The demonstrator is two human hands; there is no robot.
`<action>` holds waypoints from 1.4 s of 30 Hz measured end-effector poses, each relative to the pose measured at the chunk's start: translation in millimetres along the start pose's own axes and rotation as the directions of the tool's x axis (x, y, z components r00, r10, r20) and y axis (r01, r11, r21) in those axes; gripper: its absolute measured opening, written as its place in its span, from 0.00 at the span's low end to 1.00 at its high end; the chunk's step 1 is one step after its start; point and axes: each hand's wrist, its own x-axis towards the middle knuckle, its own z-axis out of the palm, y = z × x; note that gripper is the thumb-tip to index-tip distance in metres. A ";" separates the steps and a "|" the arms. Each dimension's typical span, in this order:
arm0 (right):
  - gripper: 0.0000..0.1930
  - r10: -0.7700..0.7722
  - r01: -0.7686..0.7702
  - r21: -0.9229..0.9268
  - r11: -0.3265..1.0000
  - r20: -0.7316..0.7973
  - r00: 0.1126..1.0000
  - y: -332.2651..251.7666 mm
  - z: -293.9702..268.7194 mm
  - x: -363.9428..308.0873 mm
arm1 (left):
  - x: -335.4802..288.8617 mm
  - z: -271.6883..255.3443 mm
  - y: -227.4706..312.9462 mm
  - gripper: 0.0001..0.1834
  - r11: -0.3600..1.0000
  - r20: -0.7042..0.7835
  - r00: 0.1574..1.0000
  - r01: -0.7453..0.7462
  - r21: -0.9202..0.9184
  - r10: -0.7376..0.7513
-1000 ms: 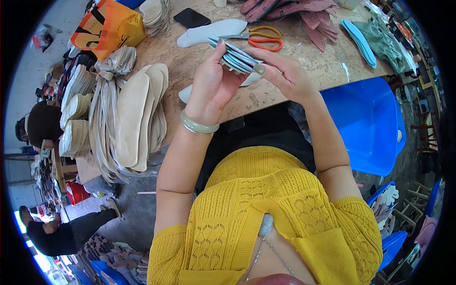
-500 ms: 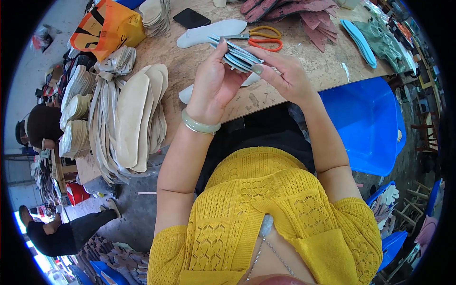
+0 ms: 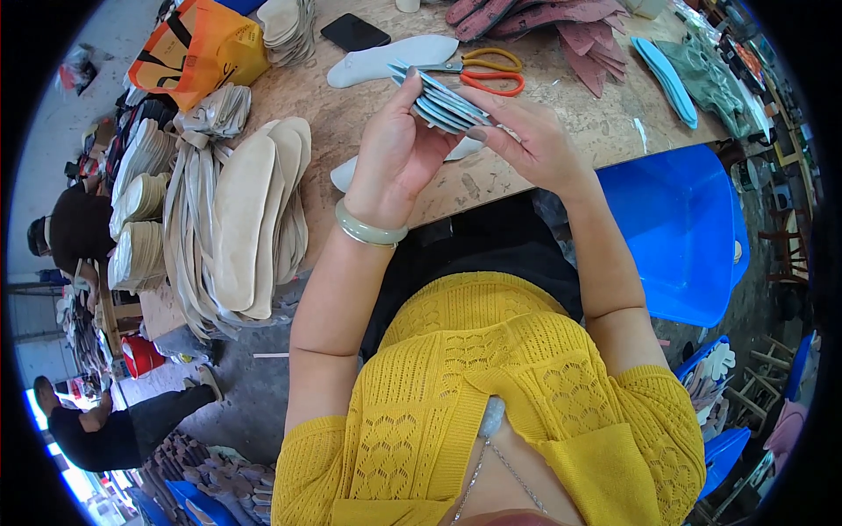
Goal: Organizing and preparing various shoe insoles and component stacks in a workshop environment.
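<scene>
A fanned stack of light-blue insole-shaped pieces [image 3: 445, 103] is held up over the table's front edge. My left hand [image 3: 396, 149] is closed around its left end, with a pale bangle on the wrist. At the other end, my right hand [image 3: 537, 140] grips the layers between thumb and fingers. Just behind the stack, scissors [image 3: 493, 72] with orange and red handles lie on the table, their blades over a white insole [image 3: 386, 60]. Another white insole [image 3: 345, 175] lies partly hidden beneath my hands.
Beige insoles [image 3: 254, 210] are heaped at the table's left, near an orange bag [image 3: 200, 57]. A phone [image 3: 354, 32] and dark-red pieces [image 3: 544, 22] lie at the back. On the right are blue insoles [image 3: 664, 81] and a blue tub [image 3: 671, 232]. Two people are off left.
My right thumb has shifted slightly along the stack's edge, and its layers look a little more spread. My left hand stays almost still.
</scene>
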 end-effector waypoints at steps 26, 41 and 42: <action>0.25 -0.325 0.087 -0.520 0.850 -0.386 0.863 76.7 -72.7 67.3 | -31.1 -70.9 0.3 0.20 0.490 0.129 0.905 -0.334 0.805 0.406; 0.24 -0.168 0.078 -0.525 0.848 -0.126 0.978 120.6 -8.9 149.7 | -61.3 -107.9 1.2 0.26 -0.396 0.320 0.826 -0.130 0.909 0.463; 0.24 0.004 -0.031 -0.375 0.927 -0.071 0.997 130.4 18.8 153.9 | -62.7 -109.2 1.3 0.26 -0.392 0.312 0.829 -0.124 0.912 0.463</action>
